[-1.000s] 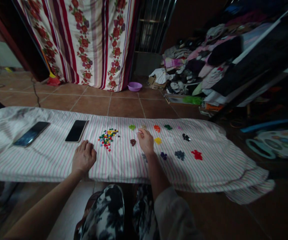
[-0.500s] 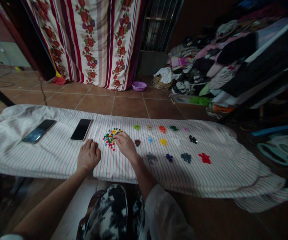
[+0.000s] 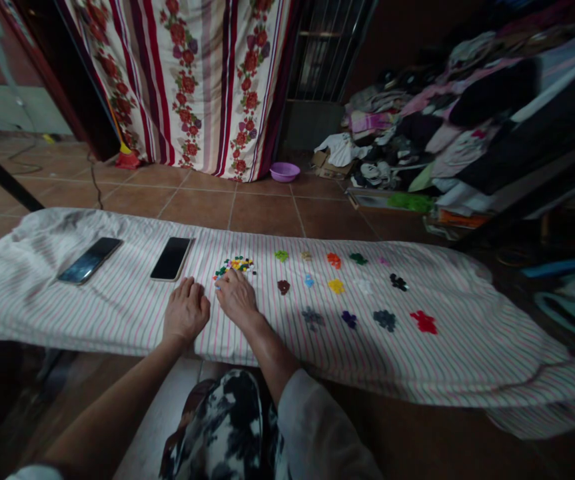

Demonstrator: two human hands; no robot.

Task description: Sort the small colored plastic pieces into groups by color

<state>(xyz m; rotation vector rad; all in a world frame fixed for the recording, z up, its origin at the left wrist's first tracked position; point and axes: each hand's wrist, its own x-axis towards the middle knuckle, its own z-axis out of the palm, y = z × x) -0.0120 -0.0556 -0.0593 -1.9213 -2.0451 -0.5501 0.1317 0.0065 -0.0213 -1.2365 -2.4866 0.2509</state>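
My right hand (image 3: 237,297) is over the near left side of a mixed pile of small coloured pieces (image 3: 240,264). Its fingers are bent together and point down, and they hide part of the pile; what is between the fingertips cannot be made out. My left hand (image 3: 186,312) rests palm down on the striped cloth (image 3: 132,307), fingers slightly bent, holding nothing. Right of the pile lie separate single-colour heaps, among them brown pieces (image 3: 284,287), lime green pieces (image 3: 281,255), yellow pieces (image 3: 336,286) and red pieces (image 3: 424,322).
Two phones, a nearer one (image 3: 171,259) and one farther left (image 3: 90,261), lie on the cloth left of my hands. Beyond the table are a purple basin (image 3: 285,172), a floral curtain (image 3: 207,87) and a heap of clothes (image 3: 417,127).
My right hand has moved left and nearer to me over the pile, now covering its near left side. My left hand stays on the cloth. The view has shifted slightly.
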